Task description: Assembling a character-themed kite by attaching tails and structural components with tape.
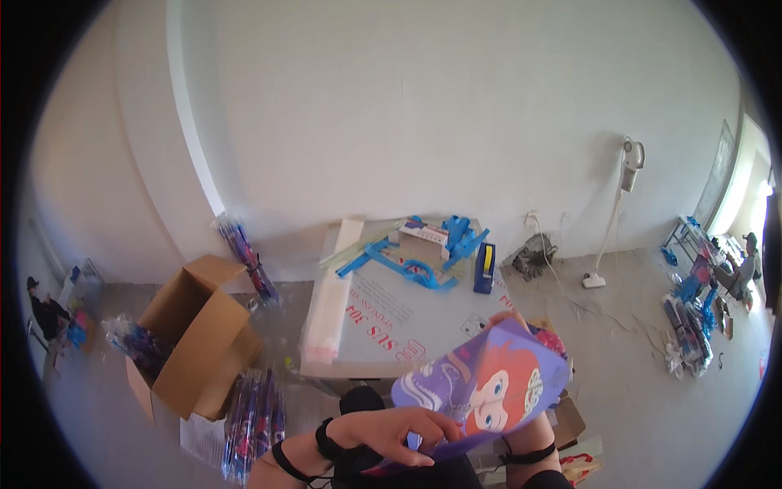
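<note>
A purple sheet (444, 383) printed with a red-haired cartoon figure is held tilted in front of me, past the table's near edge. My left hand (403, 428) is closed at its lower left edge, fingers curled; a small pale bit shows between thumb and fingers. Behind the sheet, most of my right hand (507, 318) is hidden; its fingers show over the upper edge, gripping it. The table (383, 314), covered in printed film, carries blue ribbon strips (423, 275), a small white box (423, 239), a blue tape dispenser (485, 269) and long clear plastic sleeves (330, 314).
On the left floor stands an open cardboard box (204, 350), with plastic-wrapped bundles (254, 424) nearby. Another bundle (248, 261) leans at the wall. A stick vacuum (629, 167) stands right, its cord along the floor. More bundles (688, 334) and a person (745, 265) are far right; another person (45, 310) is far left.
</note>
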Available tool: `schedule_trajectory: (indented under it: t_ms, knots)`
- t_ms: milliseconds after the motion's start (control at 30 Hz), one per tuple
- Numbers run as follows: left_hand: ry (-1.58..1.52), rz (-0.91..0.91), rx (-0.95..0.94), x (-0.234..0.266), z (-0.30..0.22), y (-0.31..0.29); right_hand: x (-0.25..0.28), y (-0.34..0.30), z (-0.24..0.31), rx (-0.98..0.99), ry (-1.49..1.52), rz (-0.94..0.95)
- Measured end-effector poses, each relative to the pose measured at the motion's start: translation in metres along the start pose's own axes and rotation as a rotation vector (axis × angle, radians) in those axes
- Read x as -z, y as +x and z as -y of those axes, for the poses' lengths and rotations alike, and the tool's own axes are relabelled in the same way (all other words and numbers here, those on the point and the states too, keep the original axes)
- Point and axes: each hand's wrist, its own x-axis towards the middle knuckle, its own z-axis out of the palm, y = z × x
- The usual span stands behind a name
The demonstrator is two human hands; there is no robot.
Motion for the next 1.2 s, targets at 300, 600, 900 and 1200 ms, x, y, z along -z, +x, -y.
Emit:
schedule_trajectory:
  t_ms: [300,600,900,1200]
  knots:
    - [-0.885,-0.32,0.022,-0.004,0.039,-0.018,0.032,0.019,-0.022,0.05,0.103,-0.098]
    - [0.027,-0.773,0.463,0.026,0.029,-0.098,0.078,0.031,0.0,0.057,-0.525,-0.16]
    - [0.675,-1.009,0.686,0.173,0.069,-0.152,0.097,0.078,-0.093,-0.362,-1.102,0.35]
    - [1.028,-0.765,1.036,0.257,0.204,-0.181,0.092,0.101,-0.265,-0.339,-1.221,0.324]
